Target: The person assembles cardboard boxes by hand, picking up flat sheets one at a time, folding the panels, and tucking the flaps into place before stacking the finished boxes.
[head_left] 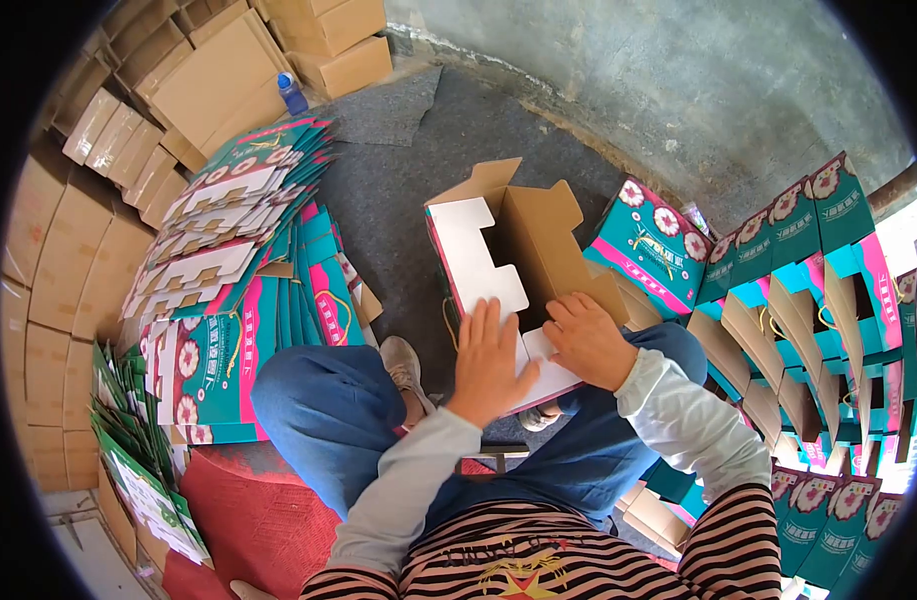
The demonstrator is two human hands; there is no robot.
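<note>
That box looks light, stiff, best held by its walls; left fingers spread on it, right fingers half-curled, grip unclear.

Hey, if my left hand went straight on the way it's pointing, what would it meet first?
Your left hand would first meet the white, notched cardboard flap of the open, brown-lined box, seemingly touching that flap already, though depth is hard to judge.
</note>
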